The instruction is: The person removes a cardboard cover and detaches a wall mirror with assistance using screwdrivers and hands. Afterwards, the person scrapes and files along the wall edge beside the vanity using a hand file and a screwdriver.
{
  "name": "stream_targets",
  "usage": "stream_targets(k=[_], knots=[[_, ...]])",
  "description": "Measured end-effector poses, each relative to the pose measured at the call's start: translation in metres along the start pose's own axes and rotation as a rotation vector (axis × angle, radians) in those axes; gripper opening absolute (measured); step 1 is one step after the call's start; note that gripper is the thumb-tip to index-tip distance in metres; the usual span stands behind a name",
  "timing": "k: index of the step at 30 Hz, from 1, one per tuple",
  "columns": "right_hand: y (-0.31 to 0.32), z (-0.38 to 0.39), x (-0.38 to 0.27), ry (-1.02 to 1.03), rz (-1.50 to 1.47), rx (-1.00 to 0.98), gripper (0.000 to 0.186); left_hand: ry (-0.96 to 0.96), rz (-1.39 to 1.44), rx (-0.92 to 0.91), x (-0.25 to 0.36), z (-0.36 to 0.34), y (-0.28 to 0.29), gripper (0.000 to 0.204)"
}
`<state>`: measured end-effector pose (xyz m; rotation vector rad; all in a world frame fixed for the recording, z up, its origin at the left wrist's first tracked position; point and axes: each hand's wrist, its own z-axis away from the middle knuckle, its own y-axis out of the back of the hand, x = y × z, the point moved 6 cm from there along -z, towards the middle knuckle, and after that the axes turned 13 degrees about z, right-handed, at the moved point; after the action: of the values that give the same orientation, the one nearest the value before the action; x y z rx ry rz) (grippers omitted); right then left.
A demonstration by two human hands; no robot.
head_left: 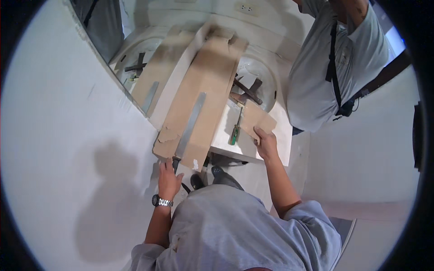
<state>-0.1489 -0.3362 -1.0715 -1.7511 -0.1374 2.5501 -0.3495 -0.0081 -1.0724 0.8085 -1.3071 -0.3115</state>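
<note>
My left hand closes loosely around the black handle of a long flat-bladed tool. Its straight grey blade lies along a long brown board, pointing away from me. I cannot tell whether the blade has teeth. My right hand pinches a small, roughly square piece of brown board by its near edge, above the white countertop. Just left of that piece lies a green-handled screwdriver. A torn flap of surface shows near the long board's left corner.
A white round sink holds a hammer-like tool and other tools. A mirror reflects the board at left. Another person in a grey shirt stands close at right. A wall outlet is at the back.
</note>
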Motion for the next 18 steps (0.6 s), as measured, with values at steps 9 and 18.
stream_targets(k=[9, 18], knots=[[-0.028, 0.03, -0.009, 0.166, 0.244, -0.011, 0.028, -0.071, 0.049, 0.135, 0.027, -0.001, 0.017, 0.036], [-0.031, 0.091, -0.019, 0.248, 0.274, -0.092, 0.025, -0.226, -0.304, 0.431, 0.029, -0.037, -0.028, 0.038]])
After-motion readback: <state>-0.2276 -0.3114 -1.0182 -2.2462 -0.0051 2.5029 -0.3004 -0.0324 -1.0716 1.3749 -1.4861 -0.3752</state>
